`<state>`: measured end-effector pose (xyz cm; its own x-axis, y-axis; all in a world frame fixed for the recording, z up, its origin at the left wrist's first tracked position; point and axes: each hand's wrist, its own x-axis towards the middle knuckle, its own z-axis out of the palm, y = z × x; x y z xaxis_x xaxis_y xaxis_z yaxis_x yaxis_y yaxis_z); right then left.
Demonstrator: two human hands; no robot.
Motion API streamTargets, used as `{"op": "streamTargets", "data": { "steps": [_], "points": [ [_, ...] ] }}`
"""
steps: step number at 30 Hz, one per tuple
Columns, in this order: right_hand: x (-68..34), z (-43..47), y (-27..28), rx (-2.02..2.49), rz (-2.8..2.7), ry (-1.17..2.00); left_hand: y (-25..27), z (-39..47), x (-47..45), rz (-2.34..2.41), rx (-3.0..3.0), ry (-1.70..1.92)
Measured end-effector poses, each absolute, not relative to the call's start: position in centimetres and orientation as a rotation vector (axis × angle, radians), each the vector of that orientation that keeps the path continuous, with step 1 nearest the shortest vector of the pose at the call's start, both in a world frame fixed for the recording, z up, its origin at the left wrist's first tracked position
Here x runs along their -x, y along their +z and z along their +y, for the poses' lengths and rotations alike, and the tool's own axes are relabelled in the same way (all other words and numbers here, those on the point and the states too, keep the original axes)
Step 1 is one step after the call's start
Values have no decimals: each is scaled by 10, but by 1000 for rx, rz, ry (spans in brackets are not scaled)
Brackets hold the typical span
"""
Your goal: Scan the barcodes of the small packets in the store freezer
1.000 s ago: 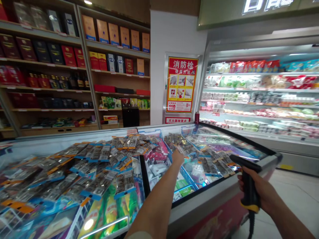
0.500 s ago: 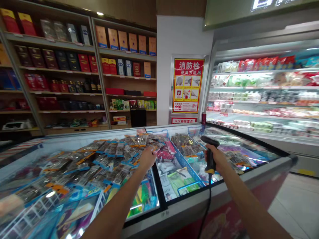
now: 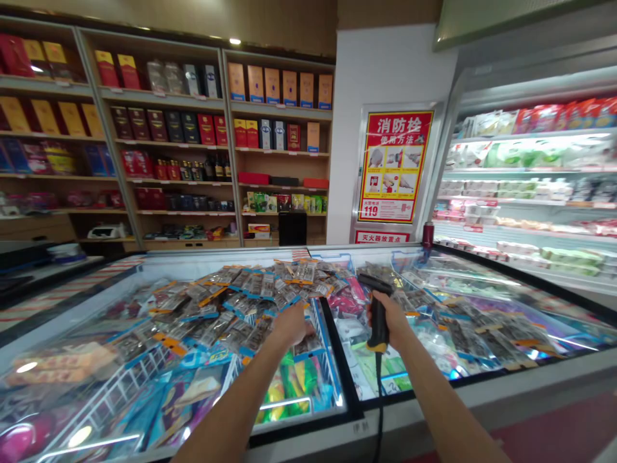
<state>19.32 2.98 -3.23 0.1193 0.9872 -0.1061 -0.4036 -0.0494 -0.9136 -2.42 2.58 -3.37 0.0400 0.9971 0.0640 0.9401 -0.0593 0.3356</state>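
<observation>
My right hand (image 3: pixel 393 320) is wrapped round the handle of a black and yellow barcode scanner (image 3: pixel 378 318), whose head points left and whose cable hangs down over the freezer's edge. My left hand (image 3: pixel 290 326) is at the near side of a spread pile of small snack packets (image 3: pixel 250 283), dark with orange or blue edges. Its fingers are bent and closed at a snack packet (image 3: pixel 311 344) with a blue edge; the fingertips are partly hidden. The pile lies on the glass top of a chest freezer (image 3: pixel 354 411).
More packets (image 3: pixel 496 331) lie on the glass at right. Beneath the glass are baskets (image 3: pixel 149 366) and colourful bags. A dark red can (image 3: pixel 428 235) stands at the back edge. Shelves of boxes (image 3: pixel 282 87) rise behind, and a lit cooler (image 3: pixel 535 170) stands at right.
The view has swung left. My left hand has drawn back nearer from the middle of the pile, and the scanner has come closer to it. More packets show on the right glass.
</observation>
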Motion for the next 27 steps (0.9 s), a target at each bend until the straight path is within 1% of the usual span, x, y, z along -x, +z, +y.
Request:
{"op": "streamTargets", "data": {
  "steps": [2, 6, 8, 15, 20, 27],
  "points": [
    [-193, 25, -34, 1011, -745, 1364, -31, 21, 25, 1969, -2148, 435],
    [-194, 20, -33, 987, -734, 1394, -26, 3, 25, 1985, -2118, 275],
    [-194, 20, -31, 994, -739, 1394, -28, -2, 22, 1965, -2065, 278],
    [-189, 14, -26, 998, -734, 1411, -46, 13, 7, 1742, -2009, 660],
    [-188, 10, -25, 1003, -743, 1426, -58, 35, 4, 1634, -1717, 962],
    [-183, 0, -15, 1060, -905, 1417, -57, 78, 10, 1330, -1275, 1383]
  ]
}}
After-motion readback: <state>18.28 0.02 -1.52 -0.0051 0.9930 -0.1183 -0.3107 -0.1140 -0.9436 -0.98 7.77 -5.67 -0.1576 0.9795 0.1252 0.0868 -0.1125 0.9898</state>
